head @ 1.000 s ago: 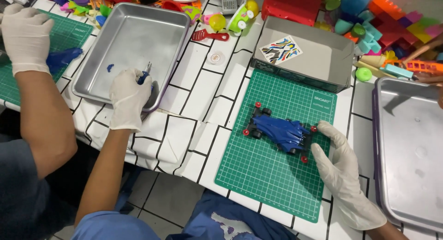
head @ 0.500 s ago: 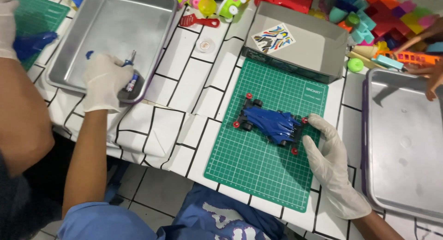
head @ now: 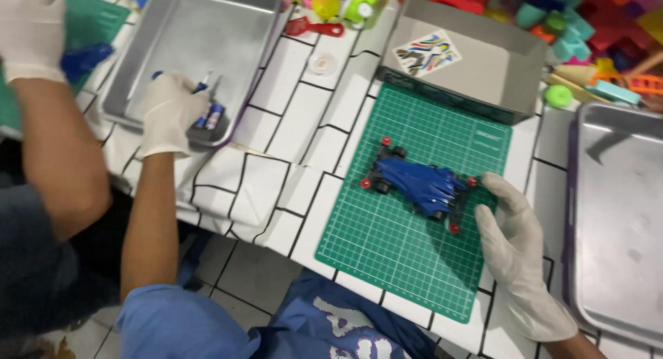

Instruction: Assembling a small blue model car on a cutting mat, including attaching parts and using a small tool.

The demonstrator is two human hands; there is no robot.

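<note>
A blue toy race car [head: 414, 183] with red rollers lies on a green cutting mat [head: 387, 255]. My gloved right hand [head: 514, 255] cups the car's right end, thumb and fingers touching it. My gloved left hand [head: 169, 110] reaches into a metal tray [head: 200, 27] at the left. It is curled around small blue and silver pieces [head: 209, 114] near the tray's front rim.
A grey box [head: 476, 76] with a colourful sticker stands behind the mat. A second metal tray [head: 615, 214] sits at the right. Bright toy blocks [head: 587, 21] crowd the back. Another person's arm and gloved hand [head: 31, 34] work at the far left over another green mat.
My left hand has stayed in the tray, its grip on the small pieces shifting slightly. My right hand has stayed at the car's end. The view has drawn closer.
</note>
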